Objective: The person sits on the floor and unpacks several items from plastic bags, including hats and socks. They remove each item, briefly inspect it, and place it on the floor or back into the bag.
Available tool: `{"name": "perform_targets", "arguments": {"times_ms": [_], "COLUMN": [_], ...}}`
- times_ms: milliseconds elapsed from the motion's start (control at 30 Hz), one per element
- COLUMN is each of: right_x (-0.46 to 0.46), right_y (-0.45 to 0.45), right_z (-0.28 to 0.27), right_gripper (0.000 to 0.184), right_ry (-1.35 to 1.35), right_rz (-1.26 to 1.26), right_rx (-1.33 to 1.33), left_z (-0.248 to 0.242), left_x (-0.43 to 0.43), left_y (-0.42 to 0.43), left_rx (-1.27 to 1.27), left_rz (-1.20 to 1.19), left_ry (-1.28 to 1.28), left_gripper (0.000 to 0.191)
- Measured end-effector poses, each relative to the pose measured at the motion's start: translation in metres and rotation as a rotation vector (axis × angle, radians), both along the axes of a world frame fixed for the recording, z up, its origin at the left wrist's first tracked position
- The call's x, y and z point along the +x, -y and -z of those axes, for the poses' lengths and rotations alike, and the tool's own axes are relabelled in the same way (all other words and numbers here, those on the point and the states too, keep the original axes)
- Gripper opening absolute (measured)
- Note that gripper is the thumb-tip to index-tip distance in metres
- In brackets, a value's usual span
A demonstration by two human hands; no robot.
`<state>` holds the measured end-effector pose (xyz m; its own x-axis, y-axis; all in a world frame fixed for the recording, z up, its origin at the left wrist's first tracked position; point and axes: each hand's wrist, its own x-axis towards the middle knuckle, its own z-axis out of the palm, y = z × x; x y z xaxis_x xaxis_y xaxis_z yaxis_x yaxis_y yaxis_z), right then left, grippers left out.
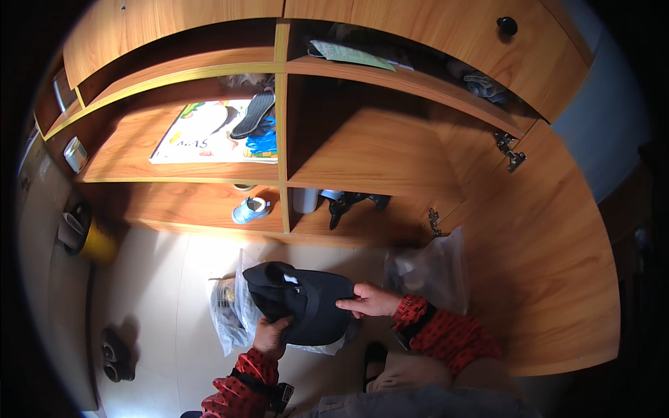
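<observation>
A black cap (319, 308) with a curved brim is held between my two hands. My left hand (270, 334) grips its lower left edge, the thumb on top of the cloth. At the right, my right hand (370, 301) pinches the brim between thumb and fingers. Clear plastic bags (227, 313) with things inside lie on the floor under and to the left of the cap. Another clear plastic bag (444, 271) stands to the right, beside the wooden cabinet door. What the bags hold is hard to make out.
An open wooden cabinet (366, 240) spans the view ahead, its door (549, 271) swung out at right. Its shelves hold a small blue shoe (251, 210), a picture board (198, 141), a dark shoe (254, 115) and a can (76, 155). Brown footwear (117, 355) lies on the floor at left.
</observation>
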<state>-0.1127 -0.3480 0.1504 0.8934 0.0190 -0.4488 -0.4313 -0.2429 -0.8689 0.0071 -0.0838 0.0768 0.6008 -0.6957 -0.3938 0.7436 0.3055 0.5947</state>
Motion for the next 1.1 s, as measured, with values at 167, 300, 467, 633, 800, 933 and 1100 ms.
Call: {"name": "perform_targets", "arguments": {"times_ms": [167, 300, 467, 633, 800, 933, 1100], "right_x": [0.002, 0.003, 0.002, 0.005, 0.008, 0.007, 0.007], "right_y": [-0.005, -0.012, -0.012, -0.010, -0.009, -0.003, -0.002], "right_z": [-0.008, -0.016, -0.017, -0.017, -0.014, -0.004, 0.006], "right_gripper": [0.035, 0.033, 0.033, 0.033, 0.032, 0.031, 0.032], "right_ry": [-0.021, 0.106, 0.182, 0.098, 0.176, 0.180, 0.095], "right_rz": [-0.027, -0.019, -0.003, -0.055, 0.003, -0.017, -0.075], "right_rx": [-0.036, 0.027, 0.075, 0.023, 0.104, 0.078, 0.045], "left_z": [-0.002, -0.008, -0.010, -0.012, -0.012, -0.013, -0.012], "left_x": [-0.005, -0.008, -0.011, -0.013, -0.009, -0.010, -0.013], "left_y": [-0.004, -0.005, -0.008, -0.009, -0.004, 0.002, 0.008], "left_rx": [0.061, 0.073, 0.089, -0.012, 0.039, 0.064, 0.066], "left_rz": [0.014, 0.015, 0.023, 0.120, 0.161, 0.130, 0.142], "left_ry": [-0.012, -0.007, -0.035, -0.063, -0.010, -0.004, 0.009], "left_gripper": [0.038, 0.037, 0.044, 0.059, 0.064, 0.062, 0.058]}}
